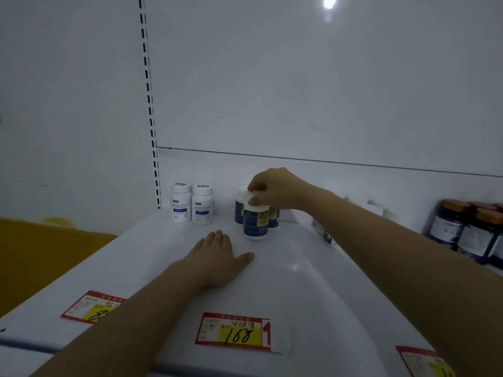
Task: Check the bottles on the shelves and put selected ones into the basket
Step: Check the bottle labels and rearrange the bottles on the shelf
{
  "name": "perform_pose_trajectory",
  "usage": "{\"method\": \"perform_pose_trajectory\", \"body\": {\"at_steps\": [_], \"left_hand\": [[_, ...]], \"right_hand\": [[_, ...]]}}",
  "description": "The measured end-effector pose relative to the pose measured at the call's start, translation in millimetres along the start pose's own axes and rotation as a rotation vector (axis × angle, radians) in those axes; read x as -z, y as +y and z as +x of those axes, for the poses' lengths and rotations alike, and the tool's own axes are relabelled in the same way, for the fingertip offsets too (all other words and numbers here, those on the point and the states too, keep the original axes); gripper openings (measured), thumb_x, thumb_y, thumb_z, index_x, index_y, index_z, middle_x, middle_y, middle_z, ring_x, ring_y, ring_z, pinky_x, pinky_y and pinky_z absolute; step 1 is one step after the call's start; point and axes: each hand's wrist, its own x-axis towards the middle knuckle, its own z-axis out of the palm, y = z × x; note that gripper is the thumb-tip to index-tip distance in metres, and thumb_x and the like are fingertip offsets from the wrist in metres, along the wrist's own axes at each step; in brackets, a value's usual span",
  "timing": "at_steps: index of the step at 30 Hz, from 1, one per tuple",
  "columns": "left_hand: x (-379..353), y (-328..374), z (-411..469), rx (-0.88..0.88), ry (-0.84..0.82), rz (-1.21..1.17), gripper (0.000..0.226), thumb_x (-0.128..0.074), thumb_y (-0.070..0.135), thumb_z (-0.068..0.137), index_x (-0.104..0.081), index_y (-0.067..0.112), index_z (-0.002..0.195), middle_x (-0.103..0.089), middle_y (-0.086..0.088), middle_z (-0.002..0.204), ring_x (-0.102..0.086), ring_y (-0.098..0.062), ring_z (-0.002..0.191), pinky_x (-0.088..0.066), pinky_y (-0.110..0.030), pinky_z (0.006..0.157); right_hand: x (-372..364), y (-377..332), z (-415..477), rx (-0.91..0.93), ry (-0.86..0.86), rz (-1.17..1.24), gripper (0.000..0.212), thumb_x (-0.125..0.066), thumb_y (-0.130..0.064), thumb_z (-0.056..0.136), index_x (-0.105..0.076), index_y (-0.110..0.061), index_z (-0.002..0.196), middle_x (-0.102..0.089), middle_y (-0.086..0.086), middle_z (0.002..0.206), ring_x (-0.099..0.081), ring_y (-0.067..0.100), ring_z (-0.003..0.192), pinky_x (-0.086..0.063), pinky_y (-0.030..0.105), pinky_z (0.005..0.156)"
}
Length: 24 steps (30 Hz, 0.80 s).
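Now our right hand (275, 190) grips the blue bottle (255, 221) by its top near the shelf (313, 289) back, left hand (220, 257) flat and released; likely light, stiff, smooth plastic, safer held round its body.

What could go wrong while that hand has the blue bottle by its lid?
1. The right hand pinches the front blue bottle only at its top; a weak pinch might let it slip and drop onto the shelf.
2. Two matching bottles stand close behind it, so a swing of the front one could knock them over.
3. The left hand rests flat on the shelf just in front, where a falling bottle could strike it.
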Motion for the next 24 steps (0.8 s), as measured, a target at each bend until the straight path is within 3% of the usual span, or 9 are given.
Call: {"method": "perform_pose_trajectory", "body": {"at_steps": [4, 6, 7, 9, 11, 13, 18, 22, 24], "left_hand": [[26.5, 11.0, -12.1, -0.079, 0.060, -0.395, 0.075, -0.056, 0.052, 0.087, -0.028, 0.013, 0.145, -0.036, -0.003, 0.148, -0.039, -0.018, 0.131, -0.035, -0.025, 0.101], [41.5, 15.8, -16.4, -0.173, 0.099, -0.604, 0.053, -0.064, 0.042, 0.085, -0.047, 0.023, 0.132, -0.053, 0.006, 0.125, -0.053, -0.008, 0.106, -0.041, -0.012, 0.080], [47.8, 17.5, -18.1, -0.217, 0.114, -0.708, 0.043, -0.066, 0.040, 0.083, -0.055, 0.026, 0.122, -0.059, 0.008, 0.118, -0.055, -0.005, 0.099, -0.040, -0.012, 0.077], [56.3, 19.2, -19.5, -0.268, 0.139, -0.895, 0.036, -0.072, 0.038, 0.078, -0.062, 0.024, 0.110, -0.067, 0.007, 0.108, -0.061, -0.010, 0.101, -0.043, -0.023, 0.089], [60.6, 20.1, -20.2, -0.315, 0.147, -1.033, 0.043, -0.077, 0.033, 0.075, -0.065, 0.018, 0.113, -0.070, 0.000, 0.106, -0.064, -0.019, 0.104, -0.047, -0.035, 0.098], [63.7, 23.6, -25.4, -0.358, 0.144, -1.096, 0.044, -0.077, 0.028, 0.074, -0.065, 0.017, 0.114, -0.071, -0.003, 0.108, -0.065, -0.021, 0.104, -0.049, -0.039, 0.098], [65.9, 29.9, -33.4, -0.390, 0.105, -1.114, 0.062, -0.077, 0.037, 0.067, -0.060, 0.017, 0.124, -0.067, -0.004, 0.115, -0.064, -0.022, 0.106, -0.050, -0.038, 0.098], [63.8, 32.6, -37.6, -0.390, 0.080, -1.124, 0.081, -0.078, 0.046, 0.052, -0.059, 0.016, 0.125, -0.067, -0.005, 0.115, -0.064, -0.023, 0.106, -0.050, -0.037, 0.097], [63.0, 34.4, -38.5, -0.392, 0.074, -1.103, 0.076, -0.078, 0.044, 0.059, -0.057, 0.015, 0.126, -0.067, -0.006, 0.115, -0.065, -0.022, 0.105, -0.050, -0.037, 0.098]], "right_hand": [[37.0, -7.3, -14.8, -0.011, 0.028, 0.149, 0.037, -0.068, -0.030, 0.085, -0.064, -0.018, 0.119, -0.063, -0.003, 0.119, -0.055, 0.010, 0.105, -0.042, 0.022, 0.087], [57.6, -11.8, -23.8, -0.004, 0.037, 0.262, 0.035, -0.071, -0.027, 0.083, -0.066, -0.018, 0.116, -0.064, -0.004, 0.116, -0.058, 0.009, 0.106, -0.043, 0.023, 0.091], [66.9, -14.1, -28.9, 0.001, 0.043, 0.308, 0.034, -0.072, -0.025, 0.083, -0.067, -0.019, 0.115, -0.065, -0.005, 0.114, -0.058, 0.009, 0.106, -0.044, 0.021, 0.090], [82.2, -17.0, -38.9, 0.013, 0.042, 0.390, 0.032, -0.072, -0.022, 0.083, -0.068, -0.018, 0.114, -0.066, -0.007, 0.111, -0.060, 0.005, 0.103, -0.045, 0.013, 0.083], [92.6, -17.7, -47.5, 0.026, 0.032, 0.492, 0.030, -0.071, -0.017, 0.084, -0.068, -0.016, 0.114, -0.067, -0.010, 0.108, -0.061, -0.001, 0.099, -0.047, 0.004, 0.072], [97.7, -16.8, -54.0, 0.036, 0.037, 0.575, 0.029, -0.069, -0.012, 0.085, -0.068, -0.014, 0.113, -0.068, -0.009, 0.108, -0.062, -0.001, 0.098, -0.047, 0.002, 0.071], [95.8, -8.5, -62.5, 0.025, 0.018, 0.781, 0.027, -0.065, -0.006, 0.086, -0.068, -0.007, 0.113, -0.071, 0.003, 0.112, -0.066, 0.014, 0.106, -0.051, 0.020, 0.093], [92.5, -1.9, -66.8, 0.020, 0.002, 0.826, 0.025, -0.064, -0.005, 0.086, -0.068, -0.006, 0.111, -0.071, 0.005, 0.112, -0.065, 0.017, 0.108, -0.051, 0.025, 0.095], [92.2, 0.0, -68.5, 0.019, 0.000, 0.830, 0.025, -0.064, -0.005, 0.086, -0.068, -0.006, 0.111, -0.071, 0.005, 0.112, -0.065, 0.017, 0.108, -0.051, 0.025, 0.096]]}}
